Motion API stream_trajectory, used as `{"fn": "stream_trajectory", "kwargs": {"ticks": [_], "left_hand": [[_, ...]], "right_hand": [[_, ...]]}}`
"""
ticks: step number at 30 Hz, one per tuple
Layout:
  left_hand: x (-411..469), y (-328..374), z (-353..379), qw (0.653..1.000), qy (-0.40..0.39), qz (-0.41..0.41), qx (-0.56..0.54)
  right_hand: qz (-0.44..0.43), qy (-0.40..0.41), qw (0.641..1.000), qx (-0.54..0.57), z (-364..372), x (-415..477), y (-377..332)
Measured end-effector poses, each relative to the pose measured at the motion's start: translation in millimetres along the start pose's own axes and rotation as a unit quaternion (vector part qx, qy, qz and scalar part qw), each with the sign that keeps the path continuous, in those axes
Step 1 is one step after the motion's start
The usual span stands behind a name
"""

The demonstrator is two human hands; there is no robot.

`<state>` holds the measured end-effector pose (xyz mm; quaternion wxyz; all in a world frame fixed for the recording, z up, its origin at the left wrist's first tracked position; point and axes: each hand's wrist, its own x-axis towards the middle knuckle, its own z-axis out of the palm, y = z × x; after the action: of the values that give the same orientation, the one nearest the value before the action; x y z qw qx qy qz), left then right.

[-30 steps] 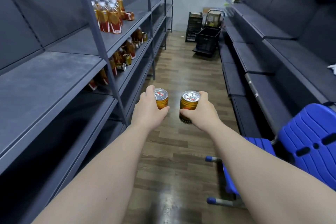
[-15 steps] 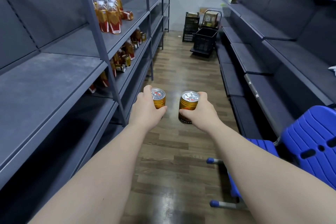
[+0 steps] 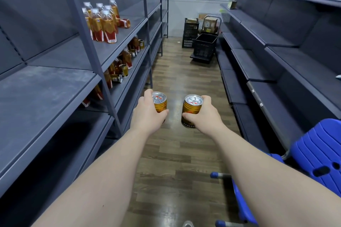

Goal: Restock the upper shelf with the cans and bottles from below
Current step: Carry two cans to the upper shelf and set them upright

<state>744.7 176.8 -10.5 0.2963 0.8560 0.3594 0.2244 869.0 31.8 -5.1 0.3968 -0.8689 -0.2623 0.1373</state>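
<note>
Both my arms stretch ahead through the middle of the frame, above the wood-patterned floor (image 3: 177,83) of an aisle between grey racks. My left hand (image 3: 147,114) is wrapped round a gold can (image 3: 160,102), fingers curled over its far side and thumb underneath on the near side, so only the silver top and a strip of the wall show. My right hand (image 3: 204,114) grips a second gold can (image 3: 191,108) from the right, thumb laid across the front. This one stands upright, and its dark printed lower band is in view. The hands are apart, side by side at about the same height, with a gap of floor showing between the two cans. In the upper left of the frame, the upper shelf (image 3: 73,55) carries a cluster of upright bottles (image 3: 103,22) with white caps and red-and-gold labels. Just beyond them a tipped can (image 3: 124,23) lies on its side. On the lower shelf (image 3: 127,83) beneath, left of centre, more bottles and cans (image 3: 123,62) are scattered, some upright and some on their sides. At top centre, at the aisle's far end, black crates (image 3: 204,44) sit on the floor. Dark right-hand shelving (image 3: 258,61) runs along the right side, and a blue chair (image 3: 317,153) fills the lower right corner.
</note>
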Motion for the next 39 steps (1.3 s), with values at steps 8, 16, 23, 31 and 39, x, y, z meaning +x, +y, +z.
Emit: {"fn": "stream_trajectory", "kwargs": {"ticks": [8,16,23,31,39], "left_hand": [[85.5,23.6,39.1,1.000,0.004,-0.009,0.010],[171.2,57.7,74.7,1.000,0.006,-0.007,0.011],[241.0,63.0,94.6,1.000,0.010,-0.006,0.002],[337.4,40.5,112.4,1.000,0.008,-0.005,0.011],[448.7,16.9,116.9,1.000,-0.003,-0.003,0.003]], "right_hand": [[-0.002,-0.012,1.000,0.017,-15.7,99.5,14.2],[-0.002,-0.013,1.000,0.010,-41.9,200.9,25.5],[-0.003,-0.022,1.000,0.009,-39.1,269.8,24.7],[-0.011,-0.023,1.000,0.001,-14.0,358.0,5.8],[0.006,-0.010,1.000,0.015,12.3,454.4,-31.1]]}}
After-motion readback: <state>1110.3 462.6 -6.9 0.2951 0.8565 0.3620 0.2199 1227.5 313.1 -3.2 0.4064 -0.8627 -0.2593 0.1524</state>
